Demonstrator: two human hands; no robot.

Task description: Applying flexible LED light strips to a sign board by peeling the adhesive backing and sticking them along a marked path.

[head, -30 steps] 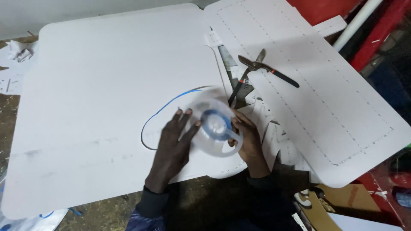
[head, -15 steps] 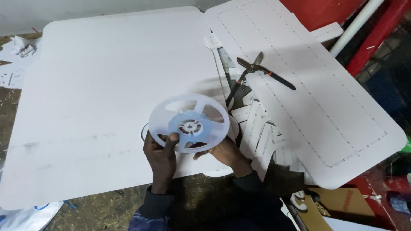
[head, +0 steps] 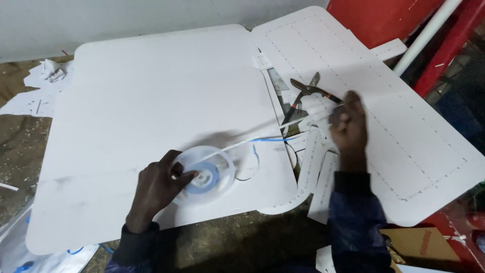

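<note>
Left hand presses flat on the reel near the white board's front edge. Right hand pinches the tape, drawn taut toward the snips. Best: keep reel pinned, pull level, avoid twisting tape.

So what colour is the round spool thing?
The spool is see-through white with a blue middle, seen in the head view.

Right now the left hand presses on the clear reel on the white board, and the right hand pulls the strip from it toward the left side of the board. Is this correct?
Not quite. The head view shows the left hand pressing on the clear reel on the white board, but the right hand pulls the strip toward the right, near the snips, not toward the left.
</note>
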